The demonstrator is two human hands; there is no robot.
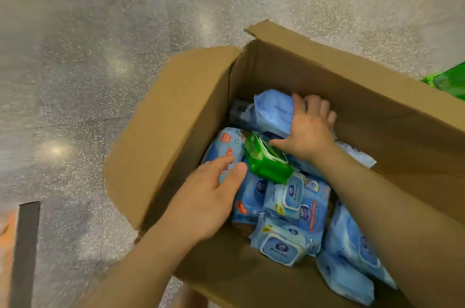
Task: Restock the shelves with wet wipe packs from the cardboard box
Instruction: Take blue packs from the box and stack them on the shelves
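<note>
Inside the open brown cardboard box (314,76), the right hand (308,131) grips a pale blue wet-wipe pack (273,114); the left hand (208,197) hovers with relaxed fingers (221,164) near a green wipe pack (266,159).

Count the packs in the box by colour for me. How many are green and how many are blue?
Green packs: 1
Blue packs: about 9 in sight; they overlap, so more may be hidden
Total: about 10

The cardboard box (176,116) runs off the bottom and right edges. The speckled floor (100,31) is motion-blurred. A green thing (450,81) at the right edge is cut off, unidentifiable.
</note>
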